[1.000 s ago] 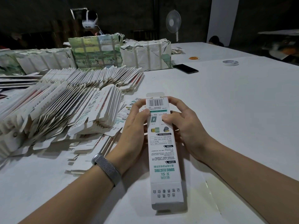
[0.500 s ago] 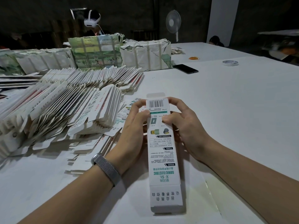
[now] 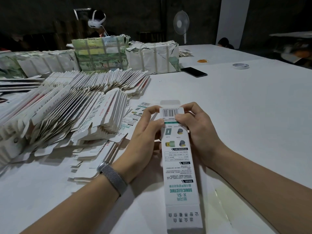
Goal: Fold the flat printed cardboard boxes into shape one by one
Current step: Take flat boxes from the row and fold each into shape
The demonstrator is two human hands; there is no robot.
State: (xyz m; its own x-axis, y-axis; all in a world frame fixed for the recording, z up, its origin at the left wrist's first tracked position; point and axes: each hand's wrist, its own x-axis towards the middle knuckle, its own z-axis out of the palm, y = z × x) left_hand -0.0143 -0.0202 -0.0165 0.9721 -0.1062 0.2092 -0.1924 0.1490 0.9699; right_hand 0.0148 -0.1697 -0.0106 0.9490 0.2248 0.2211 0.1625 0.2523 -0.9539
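One long printed cardboard box [image 3: 179,162], lower centre of frame, erected into a narrow tube. Left hand [image 3: 145,137] and right hand [image 3: 199,132] both pinch its far barcode end, thumbs on top. Flat boxes [image 3: 70,115] fanned in overlapping rows at left. Two strapped bundles [image 3: 128,56] behind. White table [image 3: 244,115]; dark room.

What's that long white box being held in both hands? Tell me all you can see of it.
The long printed box is thin white cardboard, already opened into a narrow tube. It carries a barcode at the far end, green "SONIC ELECTRIC" lettering and small product pictures. It lies lengthwise over the white table. The left hand and right hand pinch its far end, where a flap sticks up.
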